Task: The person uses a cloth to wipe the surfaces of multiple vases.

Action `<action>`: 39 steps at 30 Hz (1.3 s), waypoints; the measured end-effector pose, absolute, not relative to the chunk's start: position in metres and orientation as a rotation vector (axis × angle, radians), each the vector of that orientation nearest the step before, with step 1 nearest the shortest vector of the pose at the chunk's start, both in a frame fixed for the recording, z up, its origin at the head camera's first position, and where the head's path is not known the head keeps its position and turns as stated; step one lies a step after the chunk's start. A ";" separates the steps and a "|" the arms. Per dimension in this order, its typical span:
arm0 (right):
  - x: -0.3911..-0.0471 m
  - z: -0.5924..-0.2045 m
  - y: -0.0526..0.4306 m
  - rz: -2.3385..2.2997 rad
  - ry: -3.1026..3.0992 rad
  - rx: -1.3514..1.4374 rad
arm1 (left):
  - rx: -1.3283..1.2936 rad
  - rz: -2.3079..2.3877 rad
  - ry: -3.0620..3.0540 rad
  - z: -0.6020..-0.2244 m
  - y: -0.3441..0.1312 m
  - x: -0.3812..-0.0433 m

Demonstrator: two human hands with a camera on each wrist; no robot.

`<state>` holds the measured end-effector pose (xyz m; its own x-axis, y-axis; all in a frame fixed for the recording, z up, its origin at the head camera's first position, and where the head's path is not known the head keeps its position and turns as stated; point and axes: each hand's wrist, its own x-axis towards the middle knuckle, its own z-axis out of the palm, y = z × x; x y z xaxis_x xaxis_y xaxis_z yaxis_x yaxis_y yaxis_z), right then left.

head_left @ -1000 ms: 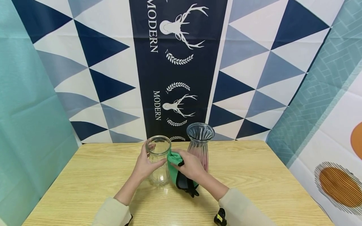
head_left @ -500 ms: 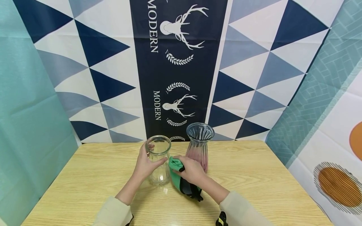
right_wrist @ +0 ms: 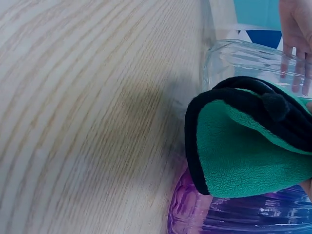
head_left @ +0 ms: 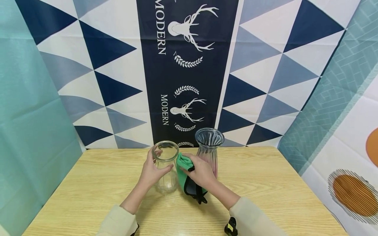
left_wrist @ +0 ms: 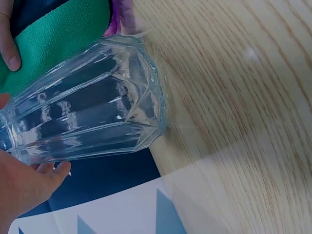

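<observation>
A clear glass vase (head_left: 166,177) with a rounded rim and ribbed sides stands upright on the table. My left hand (head_left: 152,172) grips it near its neck, thumb in front and fingers round the far side. In my right hand (head_left: 202,172) is a bunched green cloth (head_left: 183,162) with black edging, pinched between thumb and fingers. The cloth lies against or very near the right side of the clear vase; contact is hard to tell. Its loose end hangs below the hand, as the right wrist view shows the cloth's folded corner (right_wrist: 243,156).
Just behind my right hand stands a second ribbed glass vase (head_left: 209,141), blue at its flared top and pink to purple lower down. The wooden table (head_left: 88,196) ends at a patterned cloth backdrop (head_left: 189,75). A teal curtain (head_left: 35,131) hangs on the left.
My right hand moved the cloth down along the clear vase's side, then back up. The left hand and both vases stay in place.
</observation>
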<state>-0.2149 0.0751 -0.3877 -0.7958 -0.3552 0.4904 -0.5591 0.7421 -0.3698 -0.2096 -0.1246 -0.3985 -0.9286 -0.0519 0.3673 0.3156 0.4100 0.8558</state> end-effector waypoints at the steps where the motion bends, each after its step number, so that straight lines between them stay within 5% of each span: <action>1: -0.215 -0.387 0.074 0.718 -2.555 0.700 | -0.232 -1.527 -2.333 -0.398 -0.125 -0.209; 39: -0.200 -0.387 0.075 0.701 -2.565 0.748 | -0.246 -1.639 -2.304 -0.400 -0.128 -0.207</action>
